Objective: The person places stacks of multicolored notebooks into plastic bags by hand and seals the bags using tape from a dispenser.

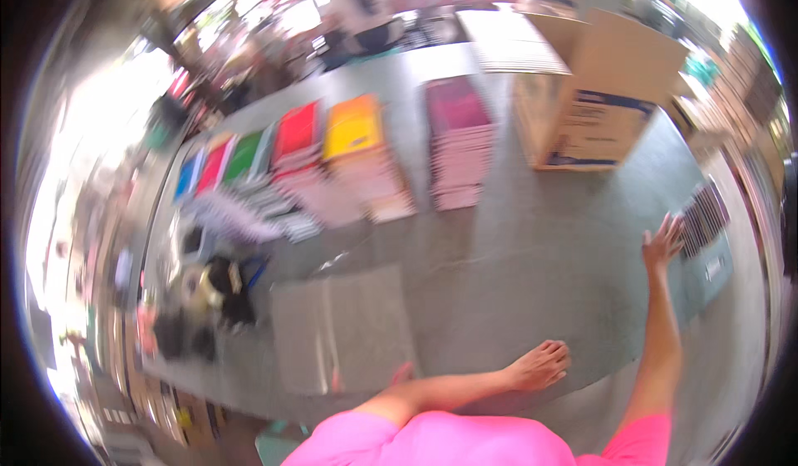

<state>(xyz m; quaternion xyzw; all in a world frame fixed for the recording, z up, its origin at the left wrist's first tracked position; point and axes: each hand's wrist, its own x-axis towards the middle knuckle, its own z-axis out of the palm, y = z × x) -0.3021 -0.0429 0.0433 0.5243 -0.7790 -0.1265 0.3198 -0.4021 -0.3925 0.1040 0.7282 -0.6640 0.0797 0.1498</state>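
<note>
My right hand (663,240) reaches to the table's right side, fingers spread, at the edge of a dark, light-striped stack (705,221); blur hides whether they touch and what the stack is. Nothing shows in that hand. My left hand (540,366) rests low over the table (499,291) near its front edge, fingers curled in, with nothing visible in them. To its left lies a flat clear plastic sheet or bag (345,329). Beyond my hands stand stacks of notebooks: purple (459,104), yellow (353,127), red (297,132), green (246,157), pink (214,167) and blue (190,175).
An open cardboard carton (590,125) stands at the back right, with a pale stack (514,42) at its top left. A tape roll (196,285) and dark items (231,291) lie at the left. A person (362,13) sits beyond the table.
</note>
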